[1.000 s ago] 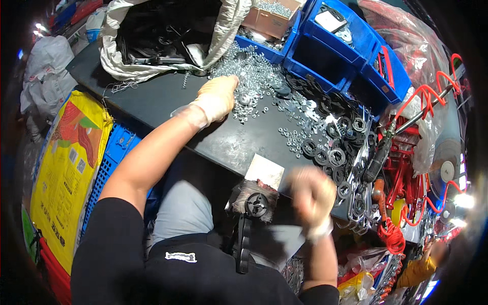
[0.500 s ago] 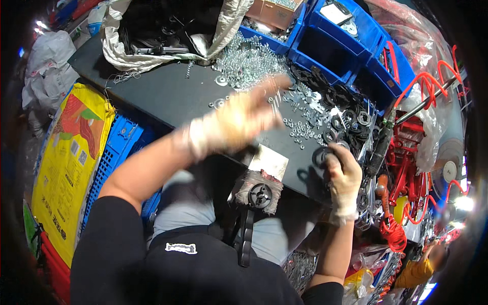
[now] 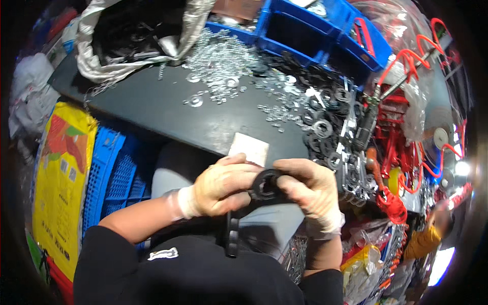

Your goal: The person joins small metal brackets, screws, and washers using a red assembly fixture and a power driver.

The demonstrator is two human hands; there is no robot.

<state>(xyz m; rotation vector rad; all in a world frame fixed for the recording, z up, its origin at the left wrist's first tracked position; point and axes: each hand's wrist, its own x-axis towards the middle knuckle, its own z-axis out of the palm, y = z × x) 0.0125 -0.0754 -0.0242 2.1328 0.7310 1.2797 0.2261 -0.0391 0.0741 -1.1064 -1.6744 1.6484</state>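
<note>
Two gloved hands meet over a black ring just off the near edge of a dark table: the right hand grips it between thumb and fingers, while the left hand presses bent fingertips to its left side, though whether those fingers pinch anything cannot be told. At left, a yellow sack carries dark printed characters, two square codes and a red-and-green picture, its smaller print too fine to make out. A white patch on the black shirt bears dark marks, blurred past reading. The left hand covers part of a pale square plate and the upper end of a black lever. The upper edge cuts off a white bag and blue bins beyond the scattered metal washers. At far right, a co-worker's yellow sleeve shows dimly.
</note>
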